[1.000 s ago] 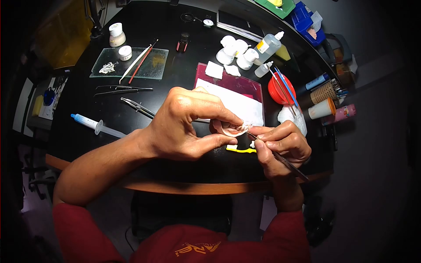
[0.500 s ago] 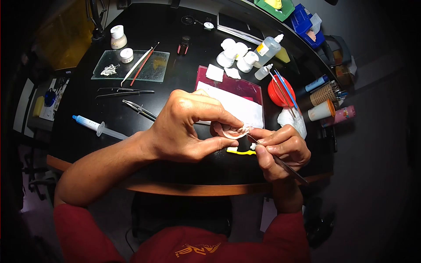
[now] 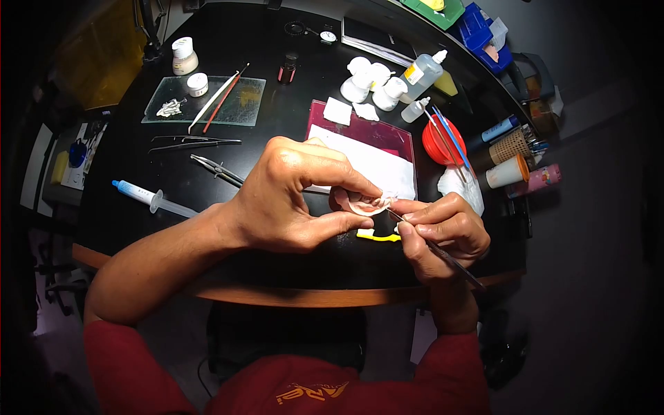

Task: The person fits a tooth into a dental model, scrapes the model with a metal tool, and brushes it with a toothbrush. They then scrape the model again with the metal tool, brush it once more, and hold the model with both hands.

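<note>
Between the thumb and index finger of my left hand (image 3: 287,197) is a pink and white denture (image 3: 360,207), its teeth facing up near the fingertip. My right hand (image 3: 446,235) grips a slim metal dental carver (image 3: 453,263) like a pen. The carver's tip meets the right end of the denture, and my right index finger lies close by that edge. Just below, a yellow toothbrush (image 3: 377,237) lies on the black table, partly covered by my right fingers.
Behind my hands is white paper (image 3: 387,174) on a maroon board (image 3: 408,142). White jars (image 3: 355,90) and a clear bottle (image 3: 423,75) stand beyond. Left are a glass slab (image 3: 242,104), tweezers (image 3: 200,144) and a syringe (image 3: 138,194). A red bowl (image 3: 432,146) sits right.
Both hands keep their grips. The denture is tipped slightly and the carver's tip has shifted a little left along its edge. The white bit near my right thumb is now mostly hidden.
</note>
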Tool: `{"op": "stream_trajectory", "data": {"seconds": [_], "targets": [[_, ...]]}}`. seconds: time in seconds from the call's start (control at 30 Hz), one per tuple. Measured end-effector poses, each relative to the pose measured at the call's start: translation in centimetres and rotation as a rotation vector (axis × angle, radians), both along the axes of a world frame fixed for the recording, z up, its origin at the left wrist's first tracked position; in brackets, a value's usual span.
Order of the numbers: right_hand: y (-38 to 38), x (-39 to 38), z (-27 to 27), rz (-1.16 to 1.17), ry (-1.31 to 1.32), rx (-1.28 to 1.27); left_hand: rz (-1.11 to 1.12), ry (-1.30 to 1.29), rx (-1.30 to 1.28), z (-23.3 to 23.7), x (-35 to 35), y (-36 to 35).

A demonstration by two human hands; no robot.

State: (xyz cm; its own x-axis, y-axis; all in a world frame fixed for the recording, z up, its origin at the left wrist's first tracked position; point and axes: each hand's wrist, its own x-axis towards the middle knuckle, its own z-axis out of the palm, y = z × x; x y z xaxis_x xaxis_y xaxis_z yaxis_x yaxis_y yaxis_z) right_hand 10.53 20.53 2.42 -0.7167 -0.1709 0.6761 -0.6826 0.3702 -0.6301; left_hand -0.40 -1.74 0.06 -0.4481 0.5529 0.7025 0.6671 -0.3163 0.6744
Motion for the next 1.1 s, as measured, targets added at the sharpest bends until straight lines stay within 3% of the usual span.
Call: {"op": "stream_trajectory", "data": {"seconds": [0.7,1.1], "targets": [[0.18,0.34,-0.32,0.026,-0.029,-0.108,-0.021,-0.004,0.003,0.07,-0.10,0.01],[0.04,-0.22,-0.14,0.014,0.031,0.053,0.055,0.078,0.056,-0.64,0.19,0.24]]}}
